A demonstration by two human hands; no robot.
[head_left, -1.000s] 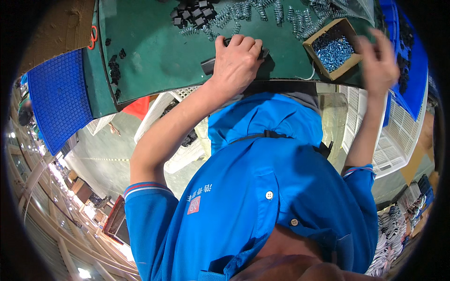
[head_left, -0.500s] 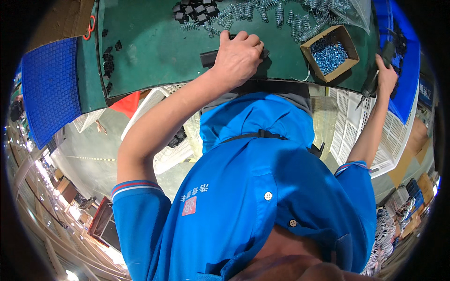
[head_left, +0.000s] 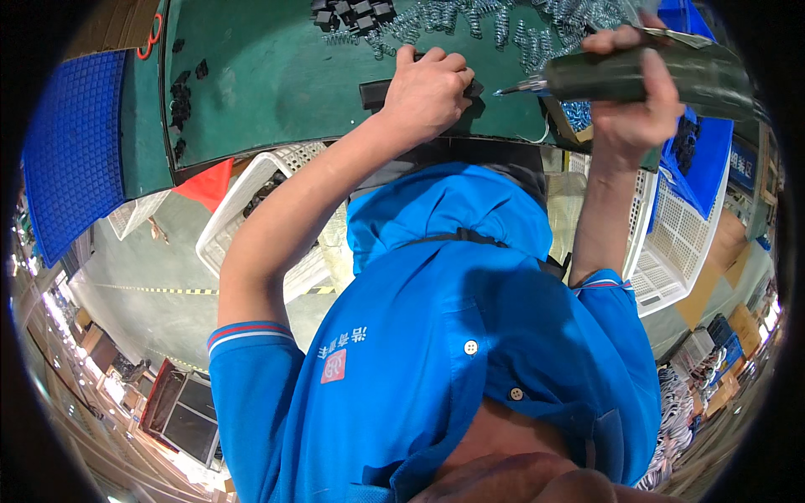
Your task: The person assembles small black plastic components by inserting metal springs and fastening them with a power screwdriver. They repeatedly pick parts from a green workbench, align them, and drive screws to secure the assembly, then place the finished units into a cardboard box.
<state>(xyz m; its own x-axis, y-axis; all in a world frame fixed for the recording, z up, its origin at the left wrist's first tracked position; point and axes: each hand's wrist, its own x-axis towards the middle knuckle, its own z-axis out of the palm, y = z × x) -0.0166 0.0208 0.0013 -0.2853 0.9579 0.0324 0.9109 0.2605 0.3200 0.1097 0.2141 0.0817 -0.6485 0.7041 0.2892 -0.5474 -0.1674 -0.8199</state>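
My left hand [head_left: 429, 90] is closed over a black plastic part [head_left: 374, 94] on the green tabletop, pressing it down; the part's middle lies hidden under my fingers. In my right hand [head_left: 635, 121] is a dark green power screwdriver [head_left: 579, 77], held level with its bit pointing left toward my left hand. A small bluish bit of metal, which looks like a screw, shows at the bit's tip, apart from the black part. Below the screwdriver, blue screws [head_left: 577, 114] lie in a cardboard box [head_left: 557, 119], partly covered by my right hand.
Coil springs [head_left: 470, 18] and black blocks [head_left: 356, 15] are heaped along the table's far side. Small black pieces [head_left: 180, 102] lie at the left, near red-handled scissors [head_left: 151, 38]. A blue bin [head_left: 708, 163] stands at the right; white crates [head_left: 683, 251] stand below the table.
My right hand has brought the screwdriver up from the table's right edge, leftward over the screw box, its bit now pointing left. My left hand stays on the black part.
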